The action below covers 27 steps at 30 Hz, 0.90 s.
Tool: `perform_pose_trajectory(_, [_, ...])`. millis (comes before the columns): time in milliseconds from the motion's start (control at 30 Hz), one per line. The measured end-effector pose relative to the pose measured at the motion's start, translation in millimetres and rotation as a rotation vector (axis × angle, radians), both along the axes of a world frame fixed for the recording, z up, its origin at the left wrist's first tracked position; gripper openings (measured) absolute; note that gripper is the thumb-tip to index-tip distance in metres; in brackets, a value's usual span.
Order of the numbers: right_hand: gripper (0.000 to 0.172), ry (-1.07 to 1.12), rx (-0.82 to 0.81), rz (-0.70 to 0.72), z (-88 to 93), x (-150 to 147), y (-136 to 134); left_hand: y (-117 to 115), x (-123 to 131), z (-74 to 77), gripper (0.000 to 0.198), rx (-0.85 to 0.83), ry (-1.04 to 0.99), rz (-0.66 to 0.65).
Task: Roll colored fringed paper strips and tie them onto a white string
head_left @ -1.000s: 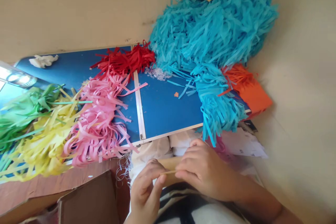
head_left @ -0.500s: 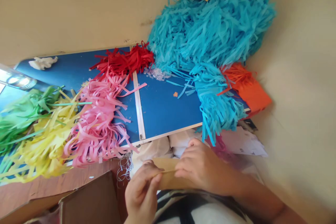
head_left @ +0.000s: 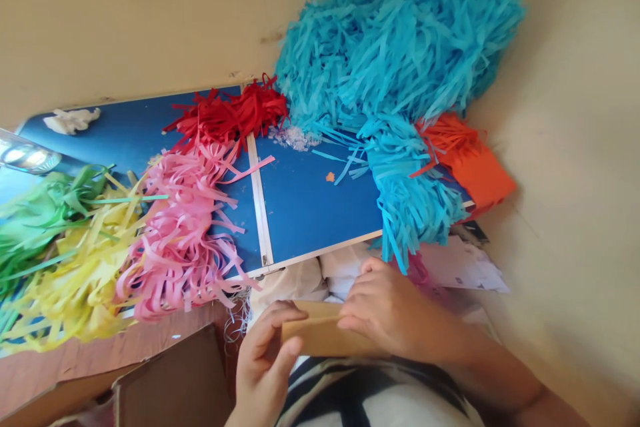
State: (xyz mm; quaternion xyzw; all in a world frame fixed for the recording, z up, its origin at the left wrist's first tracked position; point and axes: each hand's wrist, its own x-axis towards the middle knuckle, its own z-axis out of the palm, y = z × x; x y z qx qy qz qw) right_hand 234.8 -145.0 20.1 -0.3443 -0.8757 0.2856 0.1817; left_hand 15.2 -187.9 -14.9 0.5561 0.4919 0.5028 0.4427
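Note:
A folded piece of tan card lies across my lap area, just in front of the patterned clothing, with a crease running along its length. My right hand grips its right part, fingers over the far side and thumb near the crease. At the left end is my left hand, its thumb and fingers spread apart. The left fingertips reach the card's upper left edge; whether they press on it I cannot tell.
On the blue table lie fringed paper bundles: turquoise, red, pink, yellow, green, orange. A large turquoise fringed shape leans on the wall. A cardboard box stands lower left.
My left thumb and fingers have parted from their pinch on the card, baring its left end. My right hand keeps its grip. The view has shifted slightly.

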Motion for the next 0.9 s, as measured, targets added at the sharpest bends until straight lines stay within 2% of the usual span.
perform_pose_trajectory(133, [0.034,-0.032,0.052,0.027,0.2,3,-1,5,-3,6.2,0.010,0.030,0.133,-0.186])
perform_pose_trajectory(233, [0.038,0.002,0.010,-0.009,0.3,11,2,4,-9,4.3,0.011,0.007,0.118,-0.117])
perform_pose_trajectory(333, [0.039,0.044,-0.073,-0.035,3.1,21,6,-1,-15,-3.8,0.012,-0.176,0.025,-0.033])
perform_pose_trajectory(467, [0.041,0.060,-0.125,-0.064,8.7,25,8,-5,-14,-13.4,0.020,-0.374,-0.131,-0.002])
perform_pose_trajectory(667, [0.042,0.126,-0.129,-0.097,8.1,25,7,-2,-14,-11.7,0.014,-0.369,-0.173,0.023])
perform_pose_trajectory(767, [0.044,0.111,-0.136,-0.116,6.2,32,7,0,-18,-7.7,0.014,-0.358,-0.212,0.082])
perform_pose_trajectory(900, [0.053,0.135,-0.181,-0.127,7.3,41,7,1,-18,-5.0,0.020,-0.495,-0.304,0.146])
